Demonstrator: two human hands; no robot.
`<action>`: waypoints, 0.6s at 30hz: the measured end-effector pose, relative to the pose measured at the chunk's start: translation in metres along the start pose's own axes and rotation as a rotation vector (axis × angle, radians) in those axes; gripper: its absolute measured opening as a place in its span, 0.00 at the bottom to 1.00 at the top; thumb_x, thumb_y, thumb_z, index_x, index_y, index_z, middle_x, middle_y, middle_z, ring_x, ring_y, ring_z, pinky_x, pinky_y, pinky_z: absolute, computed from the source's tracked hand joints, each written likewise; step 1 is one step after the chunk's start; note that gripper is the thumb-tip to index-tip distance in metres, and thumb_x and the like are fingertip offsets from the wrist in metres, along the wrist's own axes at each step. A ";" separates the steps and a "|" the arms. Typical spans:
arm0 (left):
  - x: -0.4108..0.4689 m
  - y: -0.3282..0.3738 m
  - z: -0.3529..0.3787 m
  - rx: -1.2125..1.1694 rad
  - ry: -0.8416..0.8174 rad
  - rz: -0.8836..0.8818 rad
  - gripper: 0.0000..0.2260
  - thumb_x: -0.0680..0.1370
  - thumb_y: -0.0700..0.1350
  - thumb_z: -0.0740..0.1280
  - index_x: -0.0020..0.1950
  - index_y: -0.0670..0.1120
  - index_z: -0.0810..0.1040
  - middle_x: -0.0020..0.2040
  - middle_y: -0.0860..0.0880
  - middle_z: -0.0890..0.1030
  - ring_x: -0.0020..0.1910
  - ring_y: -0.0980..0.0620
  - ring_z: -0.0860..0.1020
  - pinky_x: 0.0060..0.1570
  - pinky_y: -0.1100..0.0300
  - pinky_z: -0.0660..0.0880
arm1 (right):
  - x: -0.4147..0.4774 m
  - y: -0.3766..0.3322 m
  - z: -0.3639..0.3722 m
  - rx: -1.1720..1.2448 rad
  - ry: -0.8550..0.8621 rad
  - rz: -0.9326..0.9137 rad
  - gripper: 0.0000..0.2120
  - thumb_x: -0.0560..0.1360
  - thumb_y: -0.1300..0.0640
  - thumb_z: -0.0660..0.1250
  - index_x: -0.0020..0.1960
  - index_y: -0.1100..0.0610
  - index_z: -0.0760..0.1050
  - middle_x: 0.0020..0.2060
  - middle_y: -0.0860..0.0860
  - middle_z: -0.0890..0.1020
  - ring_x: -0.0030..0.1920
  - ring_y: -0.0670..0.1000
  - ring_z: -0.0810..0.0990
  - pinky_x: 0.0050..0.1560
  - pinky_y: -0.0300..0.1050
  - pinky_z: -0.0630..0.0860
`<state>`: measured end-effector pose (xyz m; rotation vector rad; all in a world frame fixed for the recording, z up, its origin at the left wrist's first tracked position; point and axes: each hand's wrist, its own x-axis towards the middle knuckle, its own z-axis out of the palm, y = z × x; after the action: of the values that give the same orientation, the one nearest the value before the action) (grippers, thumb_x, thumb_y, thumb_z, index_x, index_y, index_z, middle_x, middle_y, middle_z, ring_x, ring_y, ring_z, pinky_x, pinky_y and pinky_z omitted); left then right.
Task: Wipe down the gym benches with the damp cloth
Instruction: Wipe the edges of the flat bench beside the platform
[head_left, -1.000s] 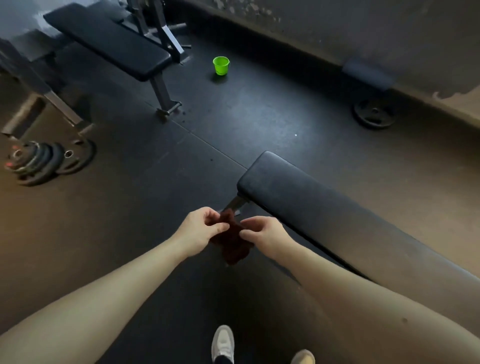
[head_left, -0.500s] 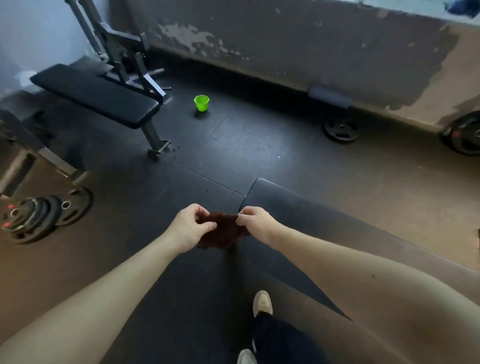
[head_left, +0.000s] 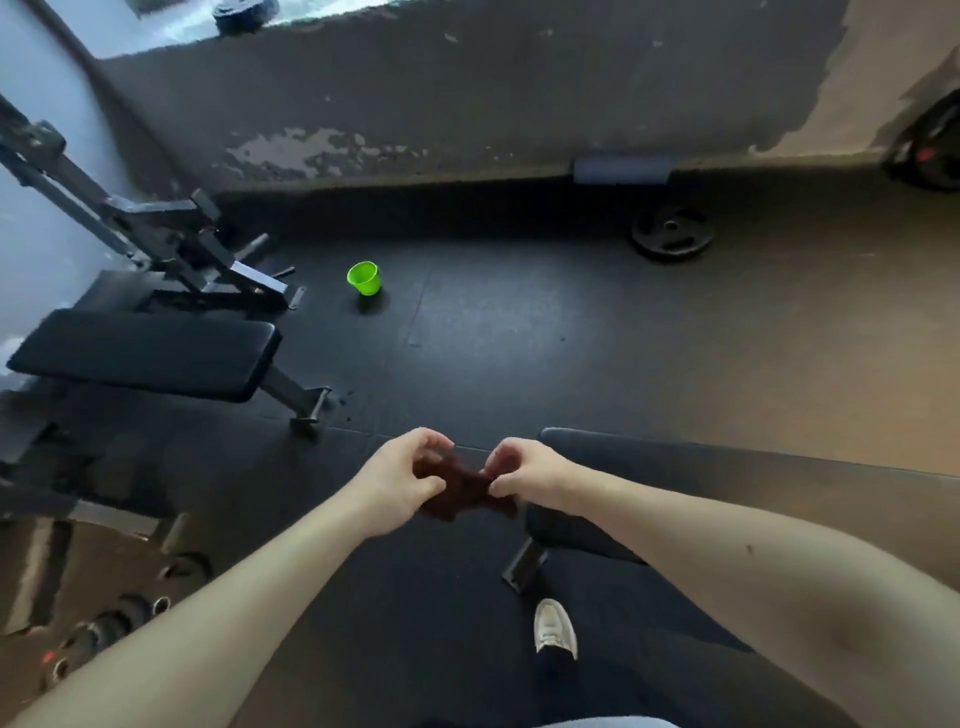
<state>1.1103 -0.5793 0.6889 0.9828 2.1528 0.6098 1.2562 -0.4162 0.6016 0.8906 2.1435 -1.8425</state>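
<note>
A gym is showing: a black padded bench (head_left: 145, 358) and round black weight plate (head_left: 671, 233) are sitting on dark rubber flooring (head_left: 493, 338)

Cloth (head_left: 461, 489) between left hand (head_left: 397, 483), right hand (head_left: 530, 475)

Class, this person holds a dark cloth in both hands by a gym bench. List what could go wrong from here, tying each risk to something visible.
1. The cloth, pinched between the left hand and right hand, hangs over the floor; it might drop and pick up dirt.
2. The shoe stands close to the metal foot of the near bench: a possible trip.
3. The green cup stands on the floor near the far bench and could get kicked.
</note>
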 end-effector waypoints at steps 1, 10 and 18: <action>0.016 0.006 -0.018 0.050 -0.044 0.042 0.19 0.75 0.33 0.70 0.60 0.53 0.78 0.52 0.55 0.84 0.53 0.60 0.81 0.56 0.63 0.78 | 0.013 -0.012 -0.008 0.043 -0.022 -0.019 0.21 0.70 0.65 0.73 0.61 0.53 0.78 0.56 0.48 0.83 0.56 0.49 0.82 0.53 0.48 0.82; 0.180 0.055 -0.107 0.351 -0.297 0.338 0.20 0.71 0.33 0.68 0.57 0.55 0.79 0.48 0.60 0.84 0.50 0.60 0.82 0.54 0.61 0.78 | 0.113 -0.078 -0.078 -0.040 -0.008 -0.126 0.15 0.71 0.58 0.77 0.55 0.48 0.83 0.47 0.42 0.85 0.48 0.41 0.82 0.55 0.39 0.76; 0.383 0.053 -0.098 0.561 -0.638 0.492 0.13 0.73 0.40 0.67 0.52 0.57 0.80 0.44 0.60 0.83 0.45 0.62 0.79 0.48 0.61 0.77 | 0.182 -0.056 -0.122 0.255 0.417 0.225 0.12 0.66 0.54 0.79 0.43 0.56 0.78 0.33 0.48 0.79 0.33 0.48 0.77 0.38 0.43 0.74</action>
<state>0.8779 -0.2586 0.6390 1.7545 1.5177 -0.1292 1.1091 -0.2459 0.5842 1.6275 1.9284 -1.9760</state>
